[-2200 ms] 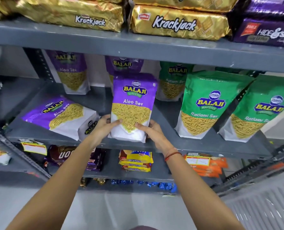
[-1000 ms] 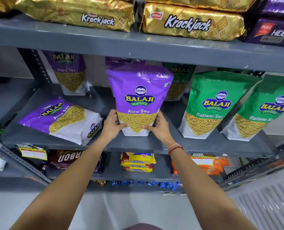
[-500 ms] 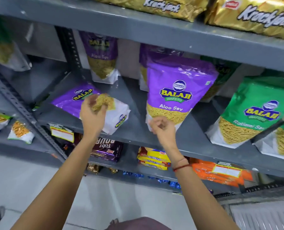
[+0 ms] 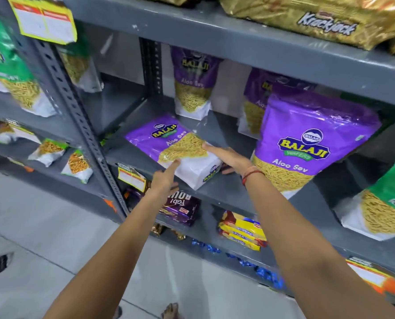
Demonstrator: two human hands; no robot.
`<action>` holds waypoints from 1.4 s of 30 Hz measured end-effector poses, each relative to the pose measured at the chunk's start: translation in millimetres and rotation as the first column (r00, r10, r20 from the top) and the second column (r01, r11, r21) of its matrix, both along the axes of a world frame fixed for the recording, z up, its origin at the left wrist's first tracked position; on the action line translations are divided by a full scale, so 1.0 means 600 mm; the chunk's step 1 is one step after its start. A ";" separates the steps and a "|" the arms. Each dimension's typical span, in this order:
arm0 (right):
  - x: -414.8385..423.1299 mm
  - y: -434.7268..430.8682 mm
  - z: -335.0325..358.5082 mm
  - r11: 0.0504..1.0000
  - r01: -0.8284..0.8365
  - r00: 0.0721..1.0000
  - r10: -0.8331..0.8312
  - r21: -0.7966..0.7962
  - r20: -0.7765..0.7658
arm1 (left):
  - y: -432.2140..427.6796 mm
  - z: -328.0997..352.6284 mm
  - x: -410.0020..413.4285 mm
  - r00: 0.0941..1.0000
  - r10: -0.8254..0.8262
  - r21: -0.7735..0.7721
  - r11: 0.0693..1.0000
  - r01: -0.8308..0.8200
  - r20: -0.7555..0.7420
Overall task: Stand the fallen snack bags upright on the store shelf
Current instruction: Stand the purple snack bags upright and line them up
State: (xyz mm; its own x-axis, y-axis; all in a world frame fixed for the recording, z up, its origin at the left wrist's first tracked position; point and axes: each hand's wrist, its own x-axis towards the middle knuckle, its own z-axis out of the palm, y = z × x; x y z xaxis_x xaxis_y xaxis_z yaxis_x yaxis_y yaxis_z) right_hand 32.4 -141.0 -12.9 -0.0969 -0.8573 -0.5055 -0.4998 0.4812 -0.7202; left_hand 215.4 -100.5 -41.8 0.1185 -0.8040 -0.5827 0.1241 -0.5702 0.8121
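Both bare forearms reach up and forward from the bottom of the view, converging toward the middle. The left hand (image 4: 165, 180) is stretched out with the index finger extended and the other fingers loosely spread below it, the fingertip touching the near lower edge of the fallen Aloo Sev bag (image 4: 175, 150). The right hand (image 4: 228, 157), a red thread around its wrist, lies flat and open with the fingers pointing left, resting on the bag's right end, the thumb tucked down beside that end; neither hand has closed around anything.
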 end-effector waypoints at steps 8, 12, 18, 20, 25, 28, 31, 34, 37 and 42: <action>-0.004 0.028 -0.022 1.000 0.030 0.980 -0.028 -0.007 0.196 | 0.003 0.007 -0.015 0.994 -0.015 -0.043 0.999 0.010 -0.112; -0.006 0.049 -0.022 0.995 0.054 0.970 -0.032 -0.083 0.239 | 0.004 0.002 0.009 0.983 -0.049 -0.133 0.991 0.025 -0.176; 0.012 0.073 -0.011 0.952 0.139 0.956 -0.056 -0.274 0.289 | -0.022 0.035 0.032 0.980 -0.142 -0.304 0.948 0.093 -0.142; 0.020 0.077 -0.008 0.925 0.166 0.960 -0.073 -0.341 0.269 | -0.029 0.045 0.034 0.979 -0.156 -0.355 0.929 0.101 -0.130; 0.026 0.080 -0.009 0.917 0.163 0.958 -0.060 -0.363 0.279 | -0.039 0.060 0.040 0.979 -0.192 -0.451 0.882 0.138 -0.075; 0.026 0.088 -0.004 0.906 0.168 0.954 -0.050 -0.388 0.296 | -0.039 0.061 0.043 0.978 -0.202 -0.469 0.870 0.152 -0.058; 0.026 0.089 -0.005 0.901 0.172 0.955 -0.052 -0.399 0.293 | -0.037 0.058 0.044 0.977 -0.203 -0.482 0.864 0.147 -0.066; 0.026 0.087 -0.008 0.897 0.168 0.958 -0.050 -0.409 0.283 | -0.038 0.055 0.047 0.975 -0.208 -0.489 0.860 0.146 -0.075; 0.026 0.082 -0.012 0.894 0.161 0.961 -0.046 -0.417 0.274 | -0.046 0.051 0.052 0.973 -0.219 -0.490 0.857 0.158 -0.070; 0.029 0.076 -0.011 0.886 0.159 0.969 -0.054 -0.436 0.243 | -0.060 0.050 0.058 0.968 -0.234 -0.501 0.851 0.156 -0.096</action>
State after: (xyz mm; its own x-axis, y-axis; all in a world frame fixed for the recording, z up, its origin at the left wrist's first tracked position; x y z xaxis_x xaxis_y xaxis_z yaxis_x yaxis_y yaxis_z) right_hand 49.9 -95.5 -19.5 -0.1329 -0.9872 -0.0877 -0.2697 0.1211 -0.9553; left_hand 250.1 -136.5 -11.8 -0.1267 -0.9859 -0.1093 0.1928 -0.1326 0.9722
